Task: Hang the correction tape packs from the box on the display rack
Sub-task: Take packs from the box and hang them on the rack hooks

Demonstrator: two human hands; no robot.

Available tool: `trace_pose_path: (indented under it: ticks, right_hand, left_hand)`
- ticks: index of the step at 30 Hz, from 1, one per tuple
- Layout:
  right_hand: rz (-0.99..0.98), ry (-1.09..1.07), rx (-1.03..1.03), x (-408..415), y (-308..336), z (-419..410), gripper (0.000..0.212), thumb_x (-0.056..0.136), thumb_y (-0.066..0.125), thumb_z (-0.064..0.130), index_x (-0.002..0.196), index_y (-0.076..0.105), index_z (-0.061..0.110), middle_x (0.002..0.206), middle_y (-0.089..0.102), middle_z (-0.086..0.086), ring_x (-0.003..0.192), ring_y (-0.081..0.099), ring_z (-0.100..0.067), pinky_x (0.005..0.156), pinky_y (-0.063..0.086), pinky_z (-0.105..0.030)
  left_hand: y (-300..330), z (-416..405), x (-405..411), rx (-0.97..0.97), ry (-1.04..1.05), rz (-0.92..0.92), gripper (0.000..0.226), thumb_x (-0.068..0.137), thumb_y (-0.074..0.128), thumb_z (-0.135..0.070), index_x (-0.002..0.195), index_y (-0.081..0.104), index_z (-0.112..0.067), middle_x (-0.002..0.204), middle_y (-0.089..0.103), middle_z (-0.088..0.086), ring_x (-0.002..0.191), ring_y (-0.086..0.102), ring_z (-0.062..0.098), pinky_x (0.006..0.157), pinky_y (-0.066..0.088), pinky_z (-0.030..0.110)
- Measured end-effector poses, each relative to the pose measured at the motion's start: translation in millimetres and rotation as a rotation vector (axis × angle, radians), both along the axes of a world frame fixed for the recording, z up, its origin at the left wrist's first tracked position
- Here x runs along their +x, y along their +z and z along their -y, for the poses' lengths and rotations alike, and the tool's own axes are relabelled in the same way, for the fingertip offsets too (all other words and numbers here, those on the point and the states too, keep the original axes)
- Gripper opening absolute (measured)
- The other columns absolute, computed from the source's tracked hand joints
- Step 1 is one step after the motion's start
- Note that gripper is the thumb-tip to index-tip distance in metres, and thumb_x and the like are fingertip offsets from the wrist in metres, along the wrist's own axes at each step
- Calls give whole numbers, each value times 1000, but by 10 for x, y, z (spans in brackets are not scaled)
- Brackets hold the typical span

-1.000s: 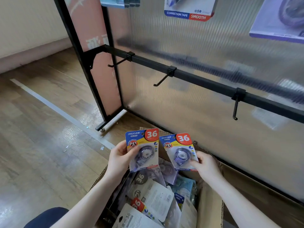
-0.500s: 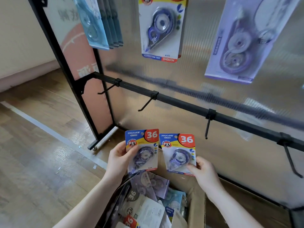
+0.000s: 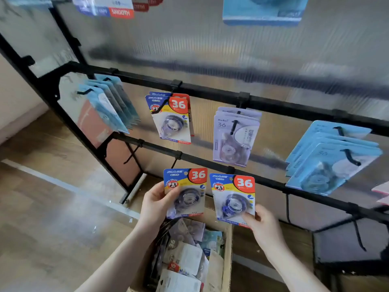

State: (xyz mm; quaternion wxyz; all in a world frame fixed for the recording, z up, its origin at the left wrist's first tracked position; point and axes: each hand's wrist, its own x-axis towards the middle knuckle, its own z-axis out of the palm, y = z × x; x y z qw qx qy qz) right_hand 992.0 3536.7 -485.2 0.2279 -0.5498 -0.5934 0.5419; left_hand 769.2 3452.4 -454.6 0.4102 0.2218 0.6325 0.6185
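My left hand (image 3: 154, 204) holds one correction tape pack (image 3: 185, 192) by its left edge; the card is blue, yellow and red with a "36" badge. My right hand (image 3: 263, 225) pinches the lower right corner of a second, matching pack (image 3: 232, 198). Both packs are upright, side by side, above the open cardboard box (image 3: 219, 268), which holds several more packs. Just behind them runs the rack's lower black rail (image 3: 269, 183) with bare hooks. On the rail above (image 3: 210, 92), matching "36" packs (image 3: 171, 118) hang on a hook.
Light blue packs (image 3: 111, 104) hang at the left of the upper rail, pale purple ones (image 3: 234, 137) in the middle, blue ones (image 3: 330, 159) at the right. More packs hang along the top. A ribbed translucent panel backs the rack. Wooden floor lies to the left.
The view has tilted upward, bringing the upper rail and its hanging packs into sight. Both hands have lifted the two packs from above the box to the level of the lower rail.
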Motion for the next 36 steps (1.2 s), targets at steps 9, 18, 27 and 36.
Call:
trace_pose_path:
  ticks: [9, 18, 27, 36]
  right_hand:
    - [-9, -3, -16, -334, 942, 67, 11, 89, 59, 5, 85, 63, 13, 83, 67, 5, 82, 61, -14, 66, 45, -20]
    - [-45, -115, 1, -1132, 1313, 220, 25, 90, 59, 6, 77, 59, 28, 80, 64, 13, 75, 58, -3, 62, 44, -11]
    - [-58, -182, -17, -1240, 1331, 477, 23, 88, 59, 0, 78, 61, 20, 80, 65, 8, 71, 59, -1, 58, 45, -8]
    - [-46, -201, -14, -1137, 1261, 488, 25, 88, 60, 0, 81, 61, 23, 83, 66, 8, 76, 60, -4, 62, 45, -18]
  left_hand:
    - [914, -93, -363, 33, 5, -16, 9, 89, 60, -5, 95, 65, -10, 82, 75, -2, 74, 72, 12, 57, 54, 21]
    - [1028, -260, -1074, 48, -123, 37, 8, 89, 62, -9, 92, 67, -14, 87, 75, 1, 82, 72, 20, 69, 59, 33]
    - [1066, -277, -1217, 27, -218, -2, 10, 91, 59, -7, 94, 65, -14, 81, 74, -6, 77, 71, 12, 64, 57, 25]
    - [1032, -395, -1125, 25, -219, 13, 9, 93, 58, -13, 101, 63, -10, 90, 73, 4, 85, 71, 21, 75, 59, 38]
